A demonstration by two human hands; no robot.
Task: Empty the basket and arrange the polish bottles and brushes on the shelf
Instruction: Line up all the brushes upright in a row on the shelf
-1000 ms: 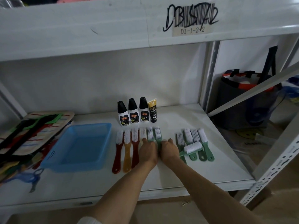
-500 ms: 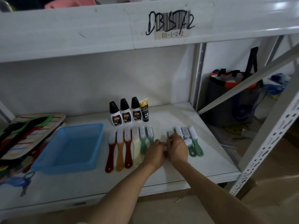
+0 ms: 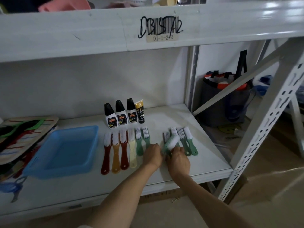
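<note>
The blue basket point(image 3: 64, 150) sits on the white shelf point(image 3: 205, 153) at the left, with nothing in it. Three white polish bottles point(image 3: 121, 115) with black caps and a black-and-gold tube point(image 3: 140, 111) stand in a row at the back. Several brushes point(image 3: 125, 148) lie side by side, from dark red to green. A second group of green brushes point(image 3: 187, 140) lies to the right. My right hand point(image 3: 178, 159) grips a green brush point(image 3: 171, 143), lifted and tilted. My left hand point(image 3: 152, 153) rests with curled fingers at the handle of the row's last green brush.
A striped mat with dark straps point(image 3: 21, 137) and a blue loop point(image 3: 11, 188) lie at the shelf's left end. A perforated white upright point(image 3: 263, 134) and a diagonal brace frame the right side. A dark bag point(image 3: 225, 99) stands on the floor behind.
My right hand has picked one green brush out of the right group and lifted it. My left hand has stayed close beside it. The camera has shifted a little.
</note>
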